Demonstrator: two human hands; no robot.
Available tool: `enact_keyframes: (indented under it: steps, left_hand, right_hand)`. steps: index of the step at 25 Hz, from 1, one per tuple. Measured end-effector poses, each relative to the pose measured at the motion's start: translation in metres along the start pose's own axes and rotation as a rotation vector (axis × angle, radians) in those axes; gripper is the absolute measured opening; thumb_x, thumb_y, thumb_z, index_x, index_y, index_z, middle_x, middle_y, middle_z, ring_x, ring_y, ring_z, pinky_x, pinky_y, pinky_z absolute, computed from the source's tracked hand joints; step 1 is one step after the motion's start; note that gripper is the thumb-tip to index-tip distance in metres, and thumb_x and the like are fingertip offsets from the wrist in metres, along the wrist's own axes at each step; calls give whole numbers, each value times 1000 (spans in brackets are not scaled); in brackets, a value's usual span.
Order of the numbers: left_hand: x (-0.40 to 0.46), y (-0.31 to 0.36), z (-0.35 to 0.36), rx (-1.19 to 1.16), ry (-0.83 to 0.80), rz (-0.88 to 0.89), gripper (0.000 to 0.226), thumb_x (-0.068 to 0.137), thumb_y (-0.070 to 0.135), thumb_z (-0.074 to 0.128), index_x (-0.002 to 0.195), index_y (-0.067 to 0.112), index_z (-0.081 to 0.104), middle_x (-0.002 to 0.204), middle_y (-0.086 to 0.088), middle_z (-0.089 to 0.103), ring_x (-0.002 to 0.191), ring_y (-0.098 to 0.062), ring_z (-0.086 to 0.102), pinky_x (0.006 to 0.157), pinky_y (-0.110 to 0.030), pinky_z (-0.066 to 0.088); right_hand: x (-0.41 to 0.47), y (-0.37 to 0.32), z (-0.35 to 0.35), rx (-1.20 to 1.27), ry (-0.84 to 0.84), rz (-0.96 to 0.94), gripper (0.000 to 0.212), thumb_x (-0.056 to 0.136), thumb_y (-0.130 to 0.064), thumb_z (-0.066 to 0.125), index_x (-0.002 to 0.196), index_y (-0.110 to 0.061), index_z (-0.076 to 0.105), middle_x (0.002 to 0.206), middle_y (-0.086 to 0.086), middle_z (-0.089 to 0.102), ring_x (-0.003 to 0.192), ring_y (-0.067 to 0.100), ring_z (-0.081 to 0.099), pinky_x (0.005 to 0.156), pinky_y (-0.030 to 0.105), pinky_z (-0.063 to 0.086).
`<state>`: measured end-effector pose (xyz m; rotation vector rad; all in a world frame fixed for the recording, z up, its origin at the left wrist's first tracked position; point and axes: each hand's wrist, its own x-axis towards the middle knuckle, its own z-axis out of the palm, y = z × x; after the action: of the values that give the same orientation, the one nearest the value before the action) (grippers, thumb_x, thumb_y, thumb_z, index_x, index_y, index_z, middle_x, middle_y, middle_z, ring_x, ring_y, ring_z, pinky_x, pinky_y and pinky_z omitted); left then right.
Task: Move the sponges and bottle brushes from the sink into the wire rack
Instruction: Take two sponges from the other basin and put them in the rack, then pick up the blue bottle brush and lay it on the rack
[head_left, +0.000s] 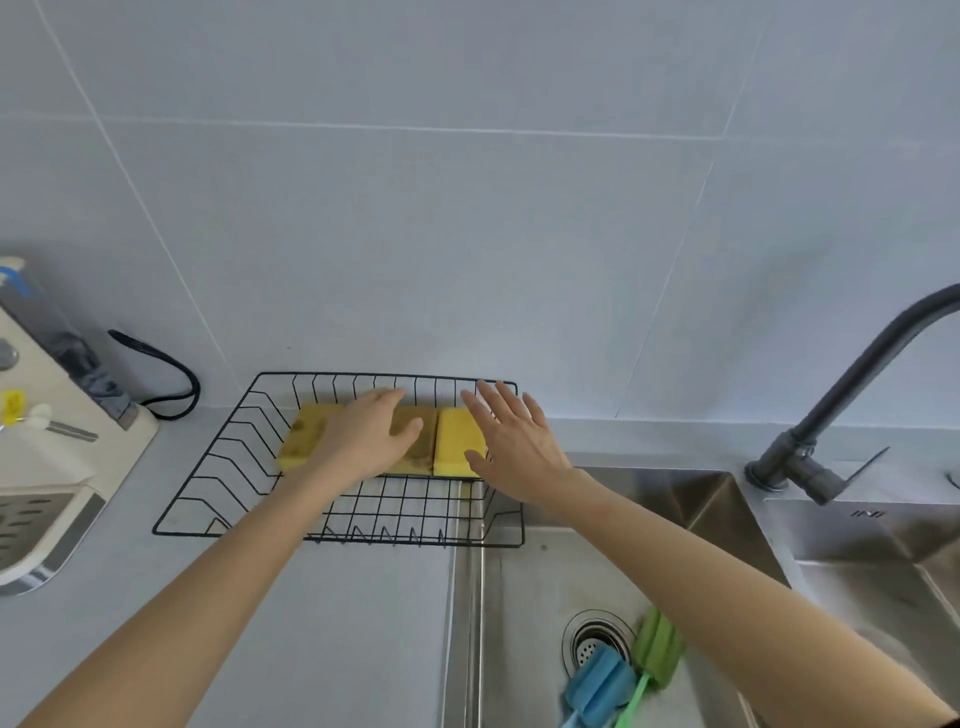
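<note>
A black wire rack (218, 462) stands on the counter against the wall, its right end over the sink's edge. Yellow sponges lie in a row along its back: a stained one (304, 436) at the left, a brownish one (423, 441) partly hidden by my left hand, and a clean one (457, 441) at the right. My left hand (363, 441) rests flat, fingers apart, on the sponges. My right hand (511, 441) hovers open beside the clean sponge. A blue bottle brush (597, 686) and a green bottle brush (657, 647) lie in the steel sink (524, 597) by the drain.
A dark faucet (852, 384) rises at the right behind the sink. At the left edge stands a cream appliance (62, 457) with a black cable (171, 384) trailing by the wall. Grey counter (337, 623) stretches in front of the rack.
</note>
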<state>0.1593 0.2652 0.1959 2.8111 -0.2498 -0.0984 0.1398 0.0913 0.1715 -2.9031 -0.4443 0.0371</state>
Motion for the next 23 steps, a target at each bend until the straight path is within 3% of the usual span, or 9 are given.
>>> enact_keyframes:
  steps: [9, 14, 23]
  left_hand:
    - [-52, 88, 23, -54, -85, 149, 57, 92, 34, 42, 142, 14, 25, 151, -7, 31, 137, -24, 33, 110, -42, 33]
    - [-76, 121, 53, -148, -201, 190, 55, 93, 31, 43, 142, 14, 26, 150, -7, 33, 137, -22, 33, 109, -33, 29]
    - [-102, 141, 112, -179, -353, 178, 54, 92, 30, 43, 141, 14, 27, 146, -11, 38, 134, -23, 38, 109, -35, 31]
  right_hand:
    - [-95, 51, -23, -11, 30, 132, 65, 96, -31, 42, 150, -18, 9, 161, 5, 6, 149, 24, 1, 121, 42, 2]
    - [-139, 71, -10, -28, -42, 185, 65, 96, -31, 43, 150, -16, 10, 160, 7, 7, 149, 24, 2, 121, 42, 3]
    - [-180, 95, 28, -36, -181, 204, 67, 94, -27, 46, 150, -17, 10, 160, 5, 8, 149, 23, 4, 121, 42, 2]
